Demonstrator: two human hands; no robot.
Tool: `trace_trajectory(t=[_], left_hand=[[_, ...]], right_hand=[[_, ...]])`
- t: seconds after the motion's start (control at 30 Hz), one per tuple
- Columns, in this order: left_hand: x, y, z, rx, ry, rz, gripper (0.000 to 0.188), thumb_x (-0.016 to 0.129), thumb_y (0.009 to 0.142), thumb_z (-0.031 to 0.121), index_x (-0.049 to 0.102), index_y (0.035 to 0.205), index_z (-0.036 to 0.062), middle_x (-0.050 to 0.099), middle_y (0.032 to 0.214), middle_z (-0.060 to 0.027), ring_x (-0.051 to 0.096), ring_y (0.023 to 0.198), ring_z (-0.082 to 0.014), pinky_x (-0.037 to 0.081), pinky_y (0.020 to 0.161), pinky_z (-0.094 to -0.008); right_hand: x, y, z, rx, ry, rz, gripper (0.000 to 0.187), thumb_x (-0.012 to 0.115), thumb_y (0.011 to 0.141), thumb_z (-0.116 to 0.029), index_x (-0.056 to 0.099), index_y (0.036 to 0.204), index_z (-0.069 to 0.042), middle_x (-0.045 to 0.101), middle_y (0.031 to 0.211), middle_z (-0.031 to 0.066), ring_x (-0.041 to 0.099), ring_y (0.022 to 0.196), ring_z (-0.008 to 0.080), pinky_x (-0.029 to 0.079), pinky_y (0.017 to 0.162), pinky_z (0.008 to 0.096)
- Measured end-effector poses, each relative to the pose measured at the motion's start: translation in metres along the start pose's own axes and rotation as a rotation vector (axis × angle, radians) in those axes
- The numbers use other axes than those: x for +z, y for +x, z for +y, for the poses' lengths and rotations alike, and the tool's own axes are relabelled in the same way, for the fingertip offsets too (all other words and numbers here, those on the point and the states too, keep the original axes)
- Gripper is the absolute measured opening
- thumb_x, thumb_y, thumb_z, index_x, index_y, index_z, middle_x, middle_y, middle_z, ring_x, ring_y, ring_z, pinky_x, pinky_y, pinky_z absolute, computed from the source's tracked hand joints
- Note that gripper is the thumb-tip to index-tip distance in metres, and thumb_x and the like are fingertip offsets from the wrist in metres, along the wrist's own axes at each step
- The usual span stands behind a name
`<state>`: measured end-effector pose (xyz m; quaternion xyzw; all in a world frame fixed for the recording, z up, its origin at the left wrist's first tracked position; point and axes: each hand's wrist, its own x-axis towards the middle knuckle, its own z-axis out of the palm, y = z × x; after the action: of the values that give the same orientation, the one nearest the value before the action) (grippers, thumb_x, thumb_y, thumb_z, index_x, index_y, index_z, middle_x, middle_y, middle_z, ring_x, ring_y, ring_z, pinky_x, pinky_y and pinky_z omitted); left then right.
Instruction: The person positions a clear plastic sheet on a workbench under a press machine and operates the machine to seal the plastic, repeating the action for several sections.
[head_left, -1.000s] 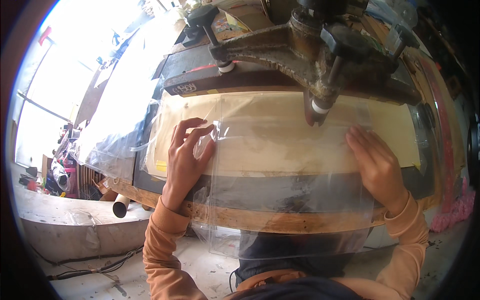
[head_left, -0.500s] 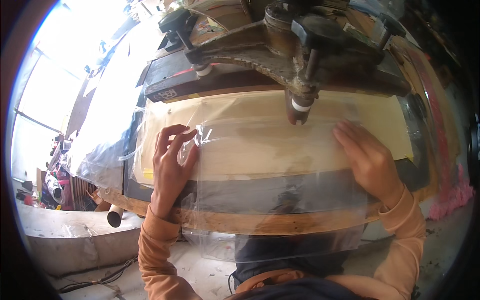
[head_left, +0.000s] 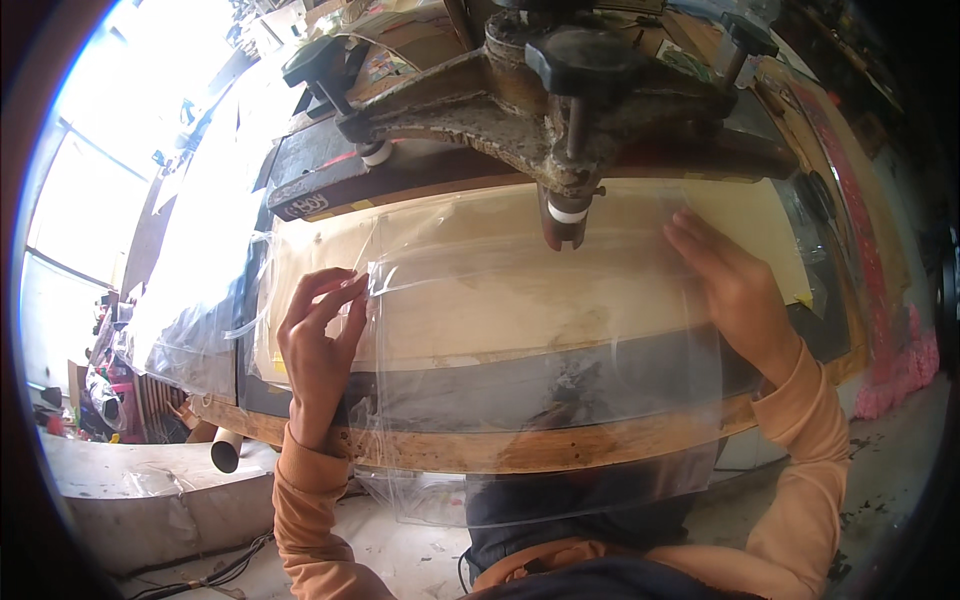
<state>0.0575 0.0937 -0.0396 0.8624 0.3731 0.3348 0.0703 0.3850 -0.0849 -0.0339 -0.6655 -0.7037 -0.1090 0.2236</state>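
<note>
A clear plastic sheet (head_left: 560,400) lies over the pale board and hangs past the table's front edge toward me. At the sheet's upper left corner, my left hand (head_left: 322,345) pinches the edge between thumb and fingertips. On the opposite side, my right hand (head_left: 742,300) has its fingers pressed together at the sheet's right edge; its thumb is hidden and the fingertips are slightly blurred. Beneath the sheet lies the pale flat board (head_left: 300,250), on a dark grey surface (head_left: 440,385).
Above the board stands a heavy metal frame (head_left: 450,115) with black knobs (head_left: 580,62) and a downward post (head_left: 564,220). A dark bar (head_left: 340,183) crosses behind it. Plastic film (head_left: 190,310) drapes at left, near a cardboard tube (head_left: 226,450). Pink material (head_left: 900,370) hangs at right.
My left fingers, more spread half a second ago, have closed on the sheet's corner and shifted slightly left and toward me. The whole view has shifted a little; the right hand stays at the sheet's edge.
</note>
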Motion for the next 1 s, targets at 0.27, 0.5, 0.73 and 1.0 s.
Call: trace_trajectory(t=[0.27, 0.5, 0.73, 1.0], left_hand=[[-0.007, -0.002, 0.006, -0.005, 0.029, 0.094, 0.015, 0.065, 0.069, 0.0, 0.069, 0.082, 0.0059, 0.063, 0.087, -0.0047, 0.061, 0.073, -0.0147, 0.044, 0.051, -0.0248], [-0.01, -0.005, 0.008, 0.022, 0.079, 0.11, 0.01, 0.062, 0.065, -0.001, 0.061, 0.073, 0.0038, 0.059, 0.08, -0.006, 0.06, 0.07, -0.0179, 0.043, 0.052, -0.0265], [-0.005, -0.001, 0.009, 0.273, 0.103, -0.061, 0.014, 0.063, 0.066, 0.0, 0.057, 0.079, 0.0007, 0.055, 0.107, -0.0155, 0.059, 0.085, -0.0307, 0.048, 0.069, -0.0356], [-0.001, -0.021, 0.036, 0.037, -0.067, -0.159, 0.012, 0.06, 0.07, -0.002, 0.054, 0.081, 0.0015, 0.055, 0.116, -0.0146, 0.063, 0.09, -0.0298, 0.052, 0.073, -0.0348]], right_hand=[[-0.001, 0.0, 0.002, -0.047, -0.061, 0.003, 0.037, 0.051, 0.074, 0.007, 0.06, 0.109, 0.0, 0.06, 0.112, 0.0158, 0.057, 0.107, 0.0287, 0.049, 0.088, 0.0349], [-0.008, -0.005, -0.004, -0.035, -0.021, -0.001, 0.036, 0.052, 0.07, 0.009, 0.062, 0.105, 0.0, 0.062, 0.107, 0.0145, 0.059, 0.104, 0.0273, 0.05, 0.086, 0.0346], [-0.012, -0.013, -0.003, -0.017, -0.036, -0.012, 0.032, 0.053, 0.069, 0.01, 0.062, 0.098, 0.001, 0.063, 0.104, 0.0143, 0.06, 0.1, 0.0287, 0.051, 0.083, 0.0356], [-0.021, -0.026, -0.009, 0.133, -0.013, 0.014, 0.021, 0.051, 0.071, 0.013, 0.055, 0.089, 0.002, 0.059, 0.108, 0.0185, 0.056, 0.103, 0.0346, 0.05, 0.084, 0.0374]])
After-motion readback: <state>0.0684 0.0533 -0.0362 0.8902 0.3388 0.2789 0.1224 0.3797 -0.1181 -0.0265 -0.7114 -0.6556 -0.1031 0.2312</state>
